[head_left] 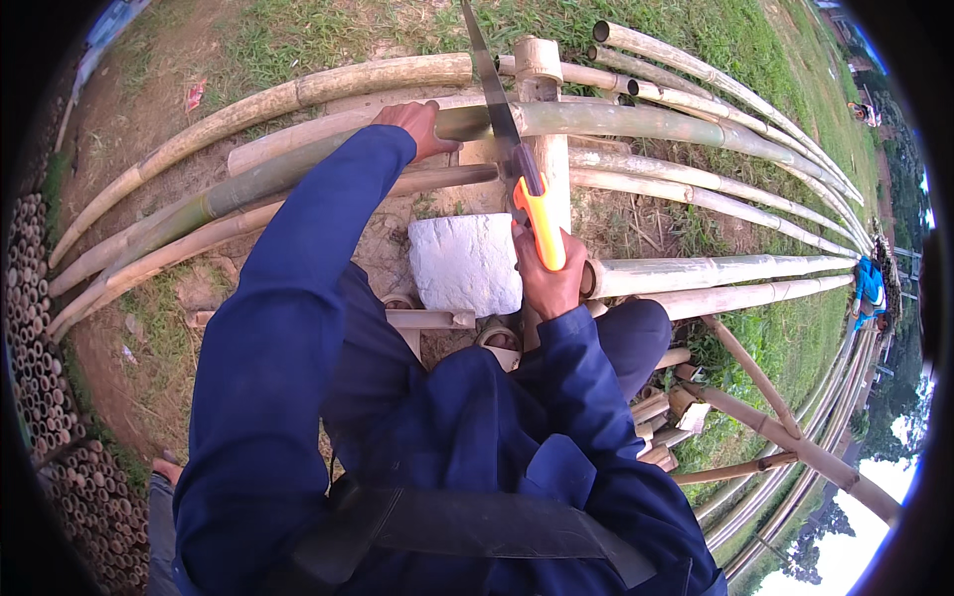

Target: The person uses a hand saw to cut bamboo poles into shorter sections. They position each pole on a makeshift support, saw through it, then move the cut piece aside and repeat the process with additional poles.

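Note:
My right hand [554,273] is wrapped round the orange and black handle of a hand saw [497,104]. Its long blade points away from me and lies across a greenish bamboo pole [596,119]. To the left of the blade, my left hand [414,127] grips the same pole from above, its fingers partly hidden behind it. An upright-cut bamboo piece [538,62] stands beside the blade at the far side. Between my knees is a whitish block [465,263], close to my right hand.
More bamboo poles [715,194] stretch to the right, and others [288,96] to the left. Cut bamboo lengths are stacked at the far left [40,328]. Short offcuts [661,417] lie by my right knee. A leaning bamboo frame [795,447] stands at the lower right.

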Demonstrator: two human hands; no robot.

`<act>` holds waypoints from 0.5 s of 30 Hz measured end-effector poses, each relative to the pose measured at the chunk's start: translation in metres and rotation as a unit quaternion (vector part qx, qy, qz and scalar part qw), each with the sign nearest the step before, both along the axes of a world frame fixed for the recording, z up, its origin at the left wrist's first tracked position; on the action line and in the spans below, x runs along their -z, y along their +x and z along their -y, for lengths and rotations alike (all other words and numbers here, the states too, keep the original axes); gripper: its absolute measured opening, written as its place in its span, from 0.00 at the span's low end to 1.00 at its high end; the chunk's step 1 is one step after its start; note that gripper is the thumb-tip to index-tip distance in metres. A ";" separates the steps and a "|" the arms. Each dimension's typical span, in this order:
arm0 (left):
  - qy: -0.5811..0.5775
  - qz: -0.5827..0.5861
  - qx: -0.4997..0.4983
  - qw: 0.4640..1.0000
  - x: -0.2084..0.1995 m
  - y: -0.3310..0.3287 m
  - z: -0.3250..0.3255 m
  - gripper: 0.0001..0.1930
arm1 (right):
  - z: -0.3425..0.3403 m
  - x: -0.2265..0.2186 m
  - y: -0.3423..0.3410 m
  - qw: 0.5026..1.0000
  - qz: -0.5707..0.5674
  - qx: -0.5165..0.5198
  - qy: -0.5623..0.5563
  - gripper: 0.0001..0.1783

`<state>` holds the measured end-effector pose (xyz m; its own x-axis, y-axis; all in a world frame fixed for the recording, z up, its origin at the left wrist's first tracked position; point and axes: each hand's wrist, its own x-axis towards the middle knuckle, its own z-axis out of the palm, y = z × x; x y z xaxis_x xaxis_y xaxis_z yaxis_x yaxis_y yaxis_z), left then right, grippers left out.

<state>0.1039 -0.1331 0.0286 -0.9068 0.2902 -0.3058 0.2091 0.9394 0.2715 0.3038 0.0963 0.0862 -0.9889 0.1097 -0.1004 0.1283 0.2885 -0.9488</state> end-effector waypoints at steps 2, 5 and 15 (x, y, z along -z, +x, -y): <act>0.032 -0.014 0.020 0.999 0.005 -0.008 0.005 0.42 | 0.002 0.009 -0.006 1.000 -0.020 -0.006 0.015 0.09; 0.084 -0.156 0.069 0.982 0.015 0.000 0.027 0.38 | 0.001 0.021 0.002 0.999 -0.039 -0.003 0.018 0.08; -0.062 -0.094 0.012 0.994 0.043 0.148 0.218 0.23 | -0.010 0.048 0.010 0.997 -0.056 -0.009 -0.059 0.09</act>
<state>0.2523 -0.3512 -0.0141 -0.9446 0.2825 -0.1670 0.2671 0.9575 0.1092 0.3139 0.1060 0.0384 -0.9964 0.0851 -0.0009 0.0158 0.1746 -0.9845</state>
